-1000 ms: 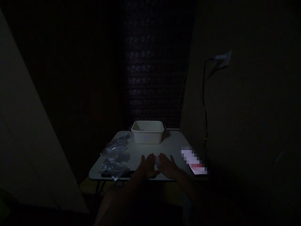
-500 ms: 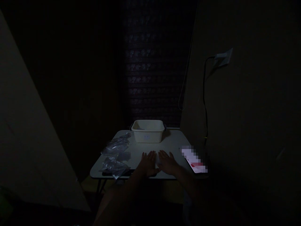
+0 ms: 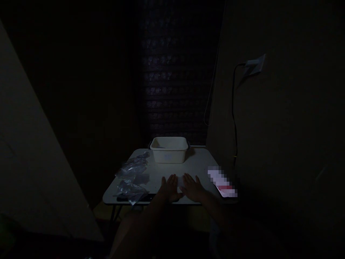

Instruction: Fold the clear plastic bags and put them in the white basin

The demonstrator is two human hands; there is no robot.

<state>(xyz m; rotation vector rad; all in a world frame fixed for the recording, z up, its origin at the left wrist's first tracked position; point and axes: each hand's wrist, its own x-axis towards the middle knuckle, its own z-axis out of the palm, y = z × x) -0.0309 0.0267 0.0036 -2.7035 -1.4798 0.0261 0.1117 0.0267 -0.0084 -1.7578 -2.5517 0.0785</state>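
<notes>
Both of my hands lie palm down near the front of a small white table (image 3: 159, 171). My left hand (image 3: 169, 188) has its fingers stretched out flat. Just beside it, my right hand (image 3: 193, 187) is also flat, its fingers pointing away from me. A small pale flat piece (image 3: 180, 181), perhaps thin plastic, shows between the two hands; the dim light hides what exactly it is. The fingertips seem to touch its sides. A long dark object (image 3: 122, 198) lies along the front edge, partly under plastic and my left arm.
A white plastic basin (image 3: 169, 156) with dark handles stands at the back. Crumpled clear plastic bags (image 3: 132, 192) cover the left side. A lit phone-like screen (image 3: 222, 182), blurred out, lies at the right edge. A black cord (image 3: 233, 108) hangs from the wall outlet.
My hands have moved slightly apart at the fingertips, so more of the pale piece shows between them. Both stay flat on the table.
</notes>
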